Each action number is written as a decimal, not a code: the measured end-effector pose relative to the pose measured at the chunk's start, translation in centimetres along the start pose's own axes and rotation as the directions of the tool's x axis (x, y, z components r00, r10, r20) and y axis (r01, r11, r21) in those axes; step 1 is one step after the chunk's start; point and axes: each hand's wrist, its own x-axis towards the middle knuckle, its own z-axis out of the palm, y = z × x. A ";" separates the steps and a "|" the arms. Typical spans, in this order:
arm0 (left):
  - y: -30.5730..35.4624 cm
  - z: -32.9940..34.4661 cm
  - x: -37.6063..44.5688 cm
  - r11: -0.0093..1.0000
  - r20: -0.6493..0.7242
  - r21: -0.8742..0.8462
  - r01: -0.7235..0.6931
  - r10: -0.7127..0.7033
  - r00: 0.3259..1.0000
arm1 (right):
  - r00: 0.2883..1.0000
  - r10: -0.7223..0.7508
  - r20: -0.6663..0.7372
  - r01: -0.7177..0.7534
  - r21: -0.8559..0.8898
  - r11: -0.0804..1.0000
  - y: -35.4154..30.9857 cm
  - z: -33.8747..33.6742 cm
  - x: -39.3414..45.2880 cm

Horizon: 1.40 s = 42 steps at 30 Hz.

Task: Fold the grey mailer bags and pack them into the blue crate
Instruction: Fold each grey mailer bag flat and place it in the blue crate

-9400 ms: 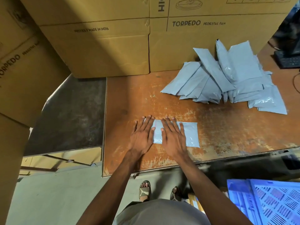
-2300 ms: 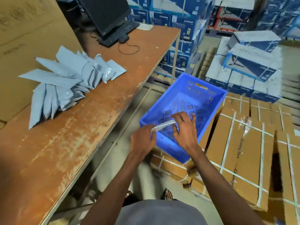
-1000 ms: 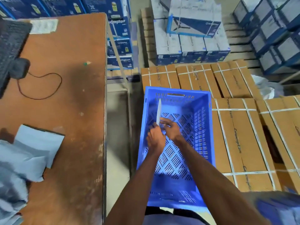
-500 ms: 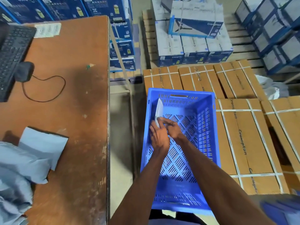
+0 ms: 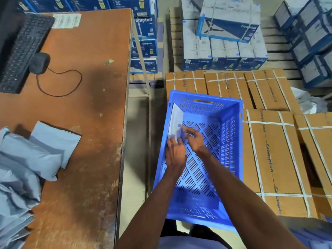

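Note:
The blue crate (image 5: 231,141) sits on strapped cartons to the right of the table. One folded grey mailer bag (image 5: 175,118) stands on edge against the crate's left inner wall. Both my hands are inside the crate at that bag. My left hand (image 5: 175,155) holds its near lower end. My right hand (image 5: 194,138) pinches its side with the fingertips; motion blur hides the exact grip. A pile of unfolded grey mailer bags (image 5: 27,159) lies on the table's near left part.
The worn brown table (image 5: 89,123) carries a black keyboard (image 5: 23,51) and a wired mouse (image 5: 39,62) at its far end. Strapped brown cartons (image 5: 269,150) surround the crate on the right and behind. Blue and white boxes (image 5: 224,42) are stacked further back.
I folded a bag on the table, turned to the crate and lowered it in with both hands. Over the last second it moved left and now leans on the crate's left wall.

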 end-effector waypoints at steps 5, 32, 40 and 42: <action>0.5 -0.2 -2.2 1.000 -0.013 0.016 -0.016 0.017 1.000 | 0.987 -0.107 -0.119 0.079 -0.220 0.972 -0.4 -2.1 -3.8; -6.0 -5.1 -37.1 0.866 -0.472 -0.447 0.226 -0.443 0.762 | 0.527 -0.641 0.558 0.815 -0.546 0.195 -3.5 0.7 -33.8; -15.1 -6.0 -45.3 0.741 -0.462 -0.547 0.390 -0.656 0.597 | 0.342 -0.643 0.685 0.926 -0.363 0.105 -4.4 12.4 -38.5; -17.4 -6.0 -46.9 0.714 -0.439 -0.564 0.415 -0.685 0.581 | 0.296 -0.641 0.708 0.945 -0.317 0.086 -4.5 15.4 -39.7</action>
